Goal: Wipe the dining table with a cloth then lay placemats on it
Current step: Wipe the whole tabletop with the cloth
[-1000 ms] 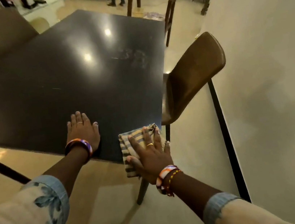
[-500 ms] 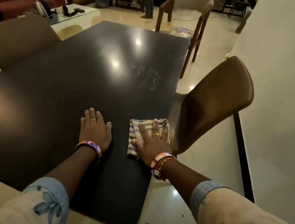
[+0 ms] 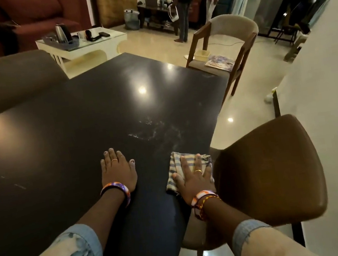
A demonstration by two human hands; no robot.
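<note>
The dark glossy dining table [image 3: 77,130] fills the middle of the head view. My right hand [image 3: 192,178] presses flat on a folded striped cloth [image 3: 176,161] near the table's right edge. My left hand [image 3: 117,172] rests flat on the bare tabletop to the left of the cloth, fingers spread, holding nothing. Pale smear marks [image 3: 155,129] show on the surface just beyond the cloth. A stack of patterned mats [image 3: 219,63] lies on the seat of the far chair.
A brown chair [image 3: 267,170] stands close against the table's right side, beside my right arm. A cream-backed wooden chair [image 3: 228,34] is at the far end, another brown chair [image 3: 9,83] on the left. A wall runs along the right. People stand in the background.
My right hand has slid the cloth forward along the table's right edge, away from the near corner. My left hand has moved forward with it, flat on the table.
</note>
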